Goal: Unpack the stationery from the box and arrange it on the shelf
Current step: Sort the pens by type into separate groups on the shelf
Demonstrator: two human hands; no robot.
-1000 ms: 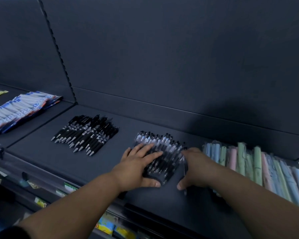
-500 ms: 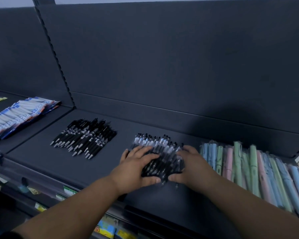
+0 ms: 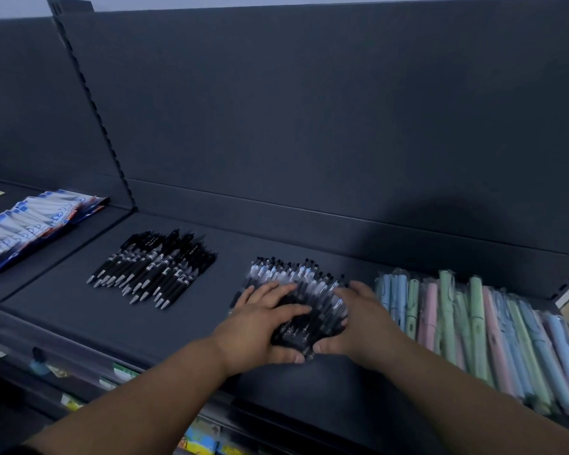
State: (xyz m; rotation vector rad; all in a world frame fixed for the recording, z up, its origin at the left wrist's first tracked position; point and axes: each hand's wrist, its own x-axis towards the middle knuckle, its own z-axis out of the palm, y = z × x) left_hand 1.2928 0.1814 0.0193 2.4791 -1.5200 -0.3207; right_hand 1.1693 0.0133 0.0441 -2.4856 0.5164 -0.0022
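Note:
A pile of clear-barrelled pens with black grips (image 3: 289, 274) lies on the dark shelf (image 3: 79, 310), a little right of its middle. My left hand (image 3: 260, 326) lies over the pile's left side, fingers spread across the top and thumb round the near ends. From the right, my right hand (image 3: 358, 320) cups the pile, its thumb at the near ends close to the left thumb. The pens are squeezed between both hands. The box is not in view.
A fan of black pens (image 3: 155, 267) lies to the left on the same shelf. Pastel pens in clear sleeves (image 3: 473, 323) fill the right end, touching my right wrist. Blue-and-white packets (image 3: 30, 224) lie on the neighbouring shelf at left. Price labels (image 3: 122, 372) run along the front rail.
Both hands have closed in on the clear pens from either side. The thumbs now nearly meet at the near ends, and the pile is bunched tighter. The view has tilted up slightly.

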